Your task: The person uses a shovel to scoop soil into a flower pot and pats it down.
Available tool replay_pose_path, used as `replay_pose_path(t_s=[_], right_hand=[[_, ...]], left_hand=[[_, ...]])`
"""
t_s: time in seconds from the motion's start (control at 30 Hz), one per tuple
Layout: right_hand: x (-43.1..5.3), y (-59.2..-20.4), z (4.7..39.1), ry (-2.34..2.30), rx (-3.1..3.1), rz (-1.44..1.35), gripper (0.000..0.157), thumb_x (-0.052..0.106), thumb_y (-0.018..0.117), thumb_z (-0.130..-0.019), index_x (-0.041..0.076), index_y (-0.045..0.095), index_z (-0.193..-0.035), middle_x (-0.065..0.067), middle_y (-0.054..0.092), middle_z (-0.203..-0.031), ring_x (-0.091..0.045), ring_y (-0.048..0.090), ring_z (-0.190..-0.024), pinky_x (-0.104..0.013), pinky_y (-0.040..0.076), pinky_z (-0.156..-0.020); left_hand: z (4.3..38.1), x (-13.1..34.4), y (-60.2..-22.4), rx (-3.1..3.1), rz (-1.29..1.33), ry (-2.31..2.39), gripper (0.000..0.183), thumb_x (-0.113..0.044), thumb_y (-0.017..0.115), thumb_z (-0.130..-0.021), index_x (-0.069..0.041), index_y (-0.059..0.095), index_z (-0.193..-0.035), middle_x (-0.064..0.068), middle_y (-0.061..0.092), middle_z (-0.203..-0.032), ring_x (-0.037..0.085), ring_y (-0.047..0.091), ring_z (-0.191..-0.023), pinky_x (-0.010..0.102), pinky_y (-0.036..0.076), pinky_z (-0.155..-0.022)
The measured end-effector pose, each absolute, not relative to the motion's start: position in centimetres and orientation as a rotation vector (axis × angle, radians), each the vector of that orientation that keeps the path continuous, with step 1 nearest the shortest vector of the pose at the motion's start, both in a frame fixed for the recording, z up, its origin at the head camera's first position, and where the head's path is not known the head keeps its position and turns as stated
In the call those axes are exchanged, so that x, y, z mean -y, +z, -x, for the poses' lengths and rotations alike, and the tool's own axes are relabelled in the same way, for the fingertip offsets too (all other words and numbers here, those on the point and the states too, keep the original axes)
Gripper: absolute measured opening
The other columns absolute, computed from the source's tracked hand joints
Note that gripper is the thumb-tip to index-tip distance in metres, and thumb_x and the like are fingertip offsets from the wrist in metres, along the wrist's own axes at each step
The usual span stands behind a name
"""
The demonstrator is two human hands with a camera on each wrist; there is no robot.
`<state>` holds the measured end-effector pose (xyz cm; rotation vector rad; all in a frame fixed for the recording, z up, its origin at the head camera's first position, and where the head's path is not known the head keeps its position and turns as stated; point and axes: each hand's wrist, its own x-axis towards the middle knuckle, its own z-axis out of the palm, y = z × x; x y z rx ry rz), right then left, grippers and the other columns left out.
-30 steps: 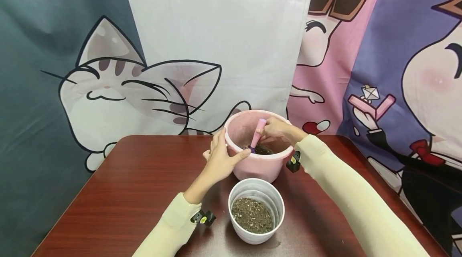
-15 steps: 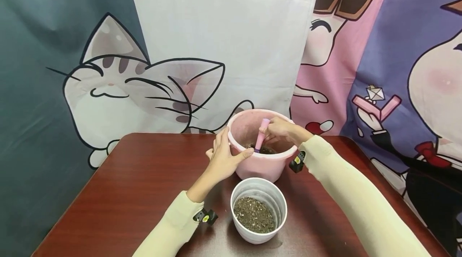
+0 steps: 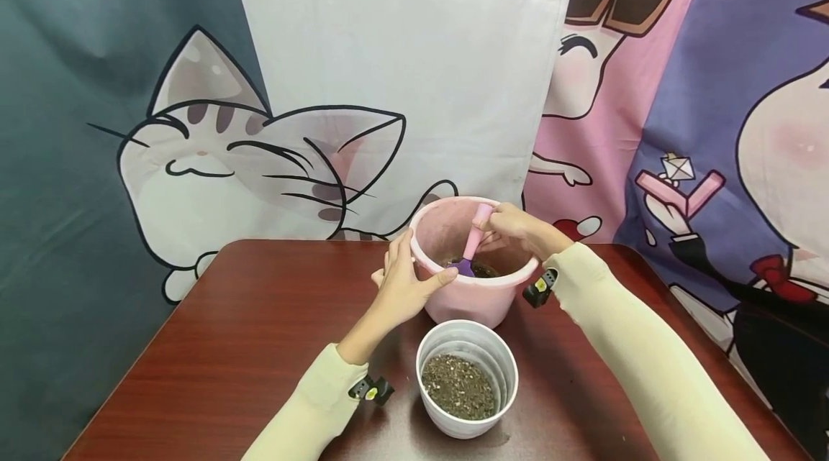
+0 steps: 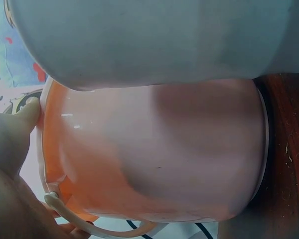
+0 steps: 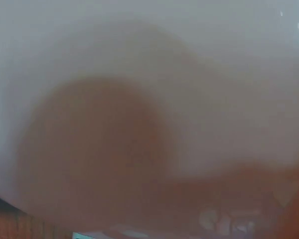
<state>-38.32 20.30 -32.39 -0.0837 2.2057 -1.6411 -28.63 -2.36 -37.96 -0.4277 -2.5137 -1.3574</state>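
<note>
A pink bucket (image 3: pixel 476 306) stands near the far edge of a reddish-brown table (image 3: pixel 291 303), with a white pot (image 3: pixel 463 430) upright on its near side. The right hand (image 3: pixel 516 225) reaches over the bucket's right rim and grips a small trowel (image 3: pixel 474 239) by its pink handle, the fingers curled round it and the handle's upper end showing above the fist. The trowel is inside the bucket, tilted so that its top leans to the right, and its purple blade (image 3: pixel 461 267) sits low on the near left, by the dark soil (image 3: pixel 486 271); the near rim hides the blade's lower end, so whether it touches the soil is hard to say. The left hand (image 3: pixel 403 288) rests on the bucket's left side, thumb and forefinger spread wide, the thumb lying along the near rim and the forefinger reaching up to the left rim; the left wrist view shows a loop handle (image 4: pixel 102 230) hanging from the bucket beside that hand. The white pot holds a bed of brown, speckled soil (image 3: pixel 458 386) below its rim. Pale sleeves (image 3: pixel 648 353) cover both forearms, and a cloth backdrop (image 3: pixel 401 37) with a cartoon cat (image 3: pixel 194 195) hangs beyond the table's far edge.
</note>
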Motion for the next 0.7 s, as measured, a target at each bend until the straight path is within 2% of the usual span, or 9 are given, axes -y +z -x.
replay_pose_path(t_s=[0.17, 0.37, 0.7], right_hand=[[-20.7, -31.7, 38.3, -1.702, -2.158, 0.087, 0.011, 0.000, 0.046, -0.099, -0.008, 0.052, -0.096, -0.016, 0.067, -0.069, -0.026, 0.070, -0.066, -0.050, 0.052, -0.088], [-21.1, -31.1, 38.3, -1.756, -2.164, 0.073, 0.012, 0.001, 0.046, -0.099, -0.008, 0.053, -0.095, -0.014, 0.066, -0.069, -0.023, 0.069, -0.064, -0.043, 0.057, -0.080], [-21.9, -30.2, 37.8, -1.820, -2.152, 0.058, 0.015, 0.002, 0.047, -0.100, -0.010, 0.056, -0.097, -0.014, 0.068, -0.071, -0.023, 0.069, -0.066, -0.047, 0.053, -0.088]], left_hand=[[28.7, 2.3, -38.0, 2.509, 0.424, -1.368, 0.105, -0.052, 0.078, -0.080, -0.003, 0.023, -0.156, 0.015, 0.028, -0.155, 0.033, 0.027, -0.140, 0.062, 0.016, -0.095], [28.7, 2.3, -38.1, 2.513, 0.411, -1.371, 0.105, -0.054, 0.077, -0.080, -0.005, 0.022, -0.156, 0.014, 0.028, -0.155, 0.031, 0.026, -0.141, 0.061, 0.016, -0.096], [28.6, 2.3, -38.2, 2.499, 0.418, -1.375, 0.106, -0.053, 0.078, -0.079, -0.004, 0.023, -0.155, 0.016, 0.031, -0.153, 0.033, 0.027, -0.140, 0.060, 0.017, -0.095]])
